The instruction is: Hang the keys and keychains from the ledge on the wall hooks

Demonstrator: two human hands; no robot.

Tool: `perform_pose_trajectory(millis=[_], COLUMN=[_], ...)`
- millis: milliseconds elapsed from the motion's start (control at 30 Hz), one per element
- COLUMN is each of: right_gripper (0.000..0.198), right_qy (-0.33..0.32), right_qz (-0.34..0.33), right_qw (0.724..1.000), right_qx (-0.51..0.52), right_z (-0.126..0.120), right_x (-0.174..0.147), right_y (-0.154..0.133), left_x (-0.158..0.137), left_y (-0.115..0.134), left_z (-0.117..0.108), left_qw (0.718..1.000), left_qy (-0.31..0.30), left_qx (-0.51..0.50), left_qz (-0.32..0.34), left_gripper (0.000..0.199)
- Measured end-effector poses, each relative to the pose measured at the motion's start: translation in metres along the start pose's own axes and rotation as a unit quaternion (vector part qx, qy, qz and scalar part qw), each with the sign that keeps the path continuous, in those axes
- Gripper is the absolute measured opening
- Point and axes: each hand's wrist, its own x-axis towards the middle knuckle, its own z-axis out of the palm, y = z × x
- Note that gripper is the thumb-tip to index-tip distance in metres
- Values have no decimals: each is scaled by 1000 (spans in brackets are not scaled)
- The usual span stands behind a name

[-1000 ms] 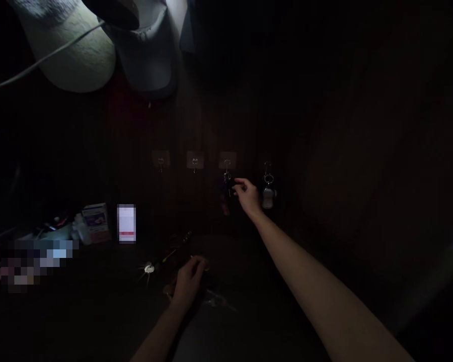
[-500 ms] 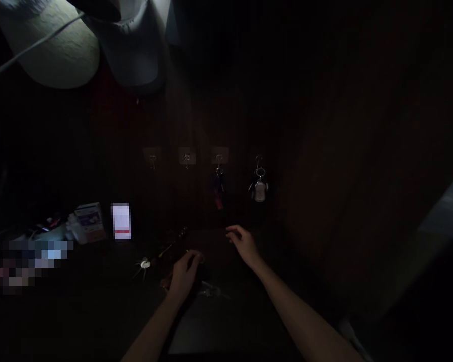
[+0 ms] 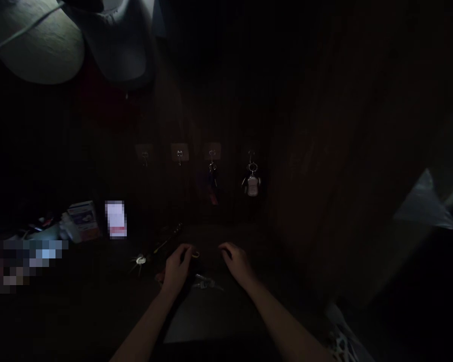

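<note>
In dim light, my left hand (image 3: 177, 265) is closed, thumb and fingers pinched at a small ring (image 3: 196, 255) that pokes out past the fingertips. A brownish-orange thing (image 3: 159, 277) shows beside its wrist side, mostly hidden. Just right of that hand, loose keys (image 3: 207, 284) lie on the dark tabletop (image 3: 200, 322). Another bunch of keys (image 3: 140, 260) rests to the left, near a thin cord-like strap (image 3: 168, 238). Bent but apart, the fingers of my right hand (image 3: 238, 262) hover over the tabletop with nothing visible in them.
Several hooks (image 3: 180, 154) are fixed to the wall; a dark keychain (image 3: 212, 186) and a pale keychain (image 3: 252, 185) hang from two. At left stand a lit phone (image 3: 116, 219), a box (image 3: 85, 221) and a white bottle (image 3: 71, 227). Caps (image 3: 124, 55) hang above.
My right hand has dropped lower and nearer the left one, its fingers more bent. My left hand has risen slightly, still at the ring. The view has shifted a little to the right.
</note>
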Motion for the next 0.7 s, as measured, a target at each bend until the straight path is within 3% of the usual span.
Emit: perform_pose_trajectory(millis=[200, 333, 500, 700], right_gripper=[26, 27, 27, 27], right_qy=[-51, -83, -95, -94], right_qz=[-9, -18, -28, -41], right_qw=[993, 985, 982, 983], right_qx=[-108, -149, -161, -152], right_z=[-1, -2, -3, -3], right_x=[-6, -7, -7, -8], right_y=[-4, -11, -14, -11], left_x=[7, 17, 28, 29], left_y=[-3, -16, -26, -20], left_z=[-9, -19, -34, -45], left_qw=[993, 987, 995, 991], left_qy=[107, 129, 49, -92], left_qx=[-34, -73, -28, 90], left_qz=[-34, -67, -83, -22], left_gripper=[32, 34, 29, 27])
